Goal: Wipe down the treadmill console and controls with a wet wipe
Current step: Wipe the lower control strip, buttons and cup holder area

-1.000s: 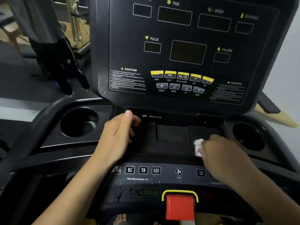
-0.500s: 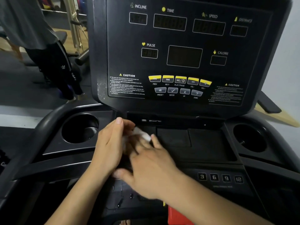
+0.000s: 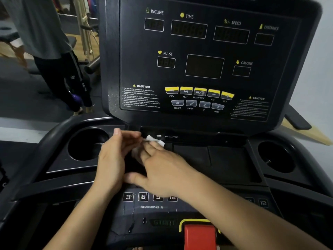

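My right hand has come across from the right end of the tray and now meets my left hand at the tray's left end. The wipe came with it.

The left fingers are half bent, with their tips at the wipe's left edge; I cannot tell if they pinch it. The right fingers lie over the wipe and hold it. The wipe is small, white and crumpled, and sits just below the lower edge of the console.

The console is a flat black plastic panel with dark rectangular displays, a curved row of yellow buttons and grey buttons under them. Its left border is speckled with pale spots. Below my hands is a row of square number keys, and lower a red block in a yellow frame.

The left cup holder is a round, deep hole, dark inside with a dull shine. The right cup holder has the same shape, with one small pale spot on its bottom. The tray is shallow, matte and black.

At far left a person in a grey shirt and black trousers stands on a grey floor. At right a wooden board lies by a pale wall.
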{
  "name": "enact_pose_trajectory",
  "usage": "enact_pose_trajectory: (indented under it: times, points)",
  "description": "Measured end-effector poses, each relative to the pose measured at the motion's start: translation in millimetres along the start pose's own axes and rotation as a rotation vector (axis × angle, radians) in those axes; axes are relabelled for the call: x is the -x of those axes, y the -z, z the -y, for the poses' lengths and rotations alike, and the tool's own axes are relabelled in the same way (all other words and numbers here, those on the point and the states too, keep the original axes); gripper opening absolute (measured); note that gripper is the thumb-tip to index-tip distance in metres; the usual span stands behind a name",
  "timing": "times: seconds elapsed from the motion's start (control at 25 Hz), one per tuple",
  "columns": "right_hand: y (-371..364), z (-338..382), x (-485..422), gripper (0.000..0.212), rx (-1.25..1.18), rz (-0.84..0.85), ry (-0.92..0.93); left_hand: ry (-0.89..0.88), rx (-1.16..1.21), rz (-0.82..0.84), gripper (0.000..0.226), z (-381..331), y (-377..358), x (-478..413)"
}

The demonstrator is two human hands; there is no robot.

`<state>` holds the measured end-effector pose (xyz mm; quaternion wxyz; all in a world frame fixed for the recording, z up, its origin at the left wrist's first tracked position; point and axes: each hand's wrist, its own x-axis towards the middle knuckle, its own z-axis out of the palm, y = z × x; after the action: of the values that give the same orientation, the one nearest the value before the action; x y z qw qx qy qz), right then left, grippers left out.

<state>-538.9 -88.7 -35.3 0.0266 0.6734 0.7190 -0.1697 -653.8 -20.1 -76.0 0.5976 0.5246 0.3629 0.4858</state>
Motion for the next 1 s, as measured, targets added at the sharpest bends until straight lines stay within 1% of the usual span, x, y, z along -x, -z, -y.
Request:
enact_pose_trajectory:
  times: [0.16, 0.2, 0.28, 0.36, 0.44, 0.56, 0.68, 0.72, 0.8, 0.92, 1.0]
  points:
    - [8.0, -3.2, 11.6, 0.061, 0.035, -0.117, -0.048, -0.023, 0.069, -0.051, 0.052, 2.1, -0.8, 0.9]
    - [9.2, -0.1, 19.3, 0.057, 0.053, -0.106, -0.045, -0.023, 0.100, -0.080, 0.052, 2.0, 0.4, 1.0]
    - [8.7, 10.0, 30.8, 0.054, 0.079, -0.068, 0.021, -0.009, 0.176, -0.144, 0.051, 2.4, 2.5, -1.3]
    - [4.1, 17.7, 25.1, 0.053, 0.014, -0.051, 0.096, -0.010, 0.198, -0.188, 0.050, 2.6, 3.0, -2.9]
    - [-1.4, 16.9, 7.5, 0.057, 0.001, -0.050, 0.085, -0.023, 0.193, -0.214, 0.048, 3.6, 3.2, -1.5]
    - [-1.5, 7.3, -6.5, 0.069, 0.084, -0.063, 0.014, -0.020, 0.234, -0.243, 0.046, 1.8, 4.5, 0.1]
    - [5.0, 13.0, 6.5, 0.066, 0.061, -0.093, 0.042, 0.016, 0.362, -0.349, 0.046, -1.5, 7.0, -1.0]
    - [5.7, 19.6, 14.3, 0.068, 0.041, -0.083, 0.064, 0.034, 0.412, -0.393, 0.044, -2.4, 7.7, -1.3]
    - [3.7, 32.1, 25.9, 0.078, -0.014, -0.033, 0.092, 0.054, 0.475, -0.452, 0.040, -4.7, 9.1, -2.1]
    - [-1.7, 42.7, 30.2, 0.093, -0.075, 0.015, 0.038, 0.057, 0.485, -0.450, 0.037, -3.4, 8.9, -3.2]
    - [-3.8, 52.6, 30.1, 0.092, -0.053, 0.017, 0.041, 0.071, 0.478, -0.441, 0.036, -2.6, 9.4, -2.2]
